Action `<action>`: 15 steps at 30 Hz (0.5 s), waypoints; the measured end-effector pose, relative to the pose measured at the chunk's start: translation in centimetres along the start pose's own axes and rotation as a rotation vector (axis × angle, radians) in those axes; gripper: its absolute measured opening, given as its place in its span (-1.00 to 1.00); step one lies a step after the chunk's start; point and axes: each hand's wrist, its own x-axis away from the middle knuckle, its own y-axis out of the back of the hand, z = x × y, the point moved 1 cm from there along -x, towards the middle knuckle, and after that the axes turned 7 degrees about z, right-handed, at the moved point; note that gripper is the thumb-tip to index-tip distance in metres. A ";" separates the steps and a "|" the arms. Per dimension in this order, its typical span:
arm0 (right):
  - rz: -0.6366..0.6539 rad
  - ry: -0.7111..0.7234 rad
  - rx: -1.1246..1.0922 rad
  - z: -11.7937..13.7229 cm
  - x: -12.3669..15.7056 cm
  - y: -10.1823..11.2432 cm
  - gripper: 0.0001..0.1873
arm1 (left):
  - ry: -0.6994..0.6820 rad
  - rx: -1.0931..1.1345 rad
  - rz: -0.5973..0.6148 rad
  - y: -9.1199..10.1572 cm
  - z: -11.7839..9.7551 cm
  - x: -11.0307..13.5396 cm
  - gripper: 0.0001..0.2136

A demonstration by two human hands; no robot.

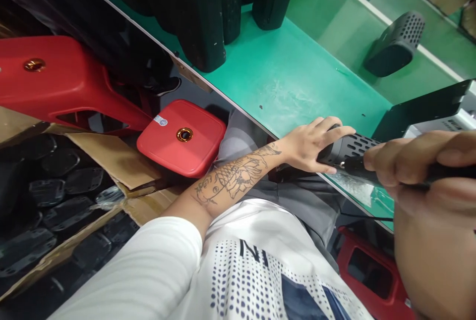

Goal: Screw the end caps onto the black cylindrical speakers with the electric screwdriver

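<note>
My left hand (305, 145) is closed over the end of a black perforated housing (344, 150) at the edge of the green worktop (282, 84). Its fingers lie across the top and its thumb along the near side. My right hand (412, 166) is wrapped around a dark screwdriver (360, 166) whose cable is not clearly visible. The metal tip of this tool points at the near end of the housing, close to my left thumb. Whether tip and screw touch is too small to tell. My right hand hides the far part of the housing.
Tall black housings (199, 18) stand on the worktop. Beyond lies a green belt (334, 13) carrying another perforated housing (396, 45). A black-and-silver device (427, 107) stands right. Red stools (182, 136) and a cardboard box (111, 159) of black plastic parts (46, 191) are at left, near another person's shoe (169, 86).
</note>
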 end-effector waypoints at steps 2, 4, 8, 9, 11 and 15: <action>0.072 0.038 -0.076 -1.0 -0.9 0.5 -0.79 | 0.009 0.015 0.003 0.0 0.2 0.0 -0.02; 0.097 0.051 -0.121 -1.5 -1.3 0.2 -0.76 | 0.004 0.029 0.002 0.1 0.4 0.0 -0.02; 0.014 0.033 -0.136 -1.0 -1.0 -1.9 -0.73 | -0.041 0.030 -0.019 0.5 0.6 0.1 0.02; -0.012 0.024 -0.122 -0.7 -0.8 -2.4 -0.71 | -0.049 0.027 -0.027 0.6 0.6 0.2 0.03; -0.059 0.014 -0.081 0.1 -0.4 -2.3 -0.68 | -0.054 0.031 -0.046 1.0 0.5 0.7 0.05; -0.336 0.084 0.017 2.9 0.1 3.8 -0.56 | 0.037 0.062 -0.122 2.9 1.2 2.4 0.05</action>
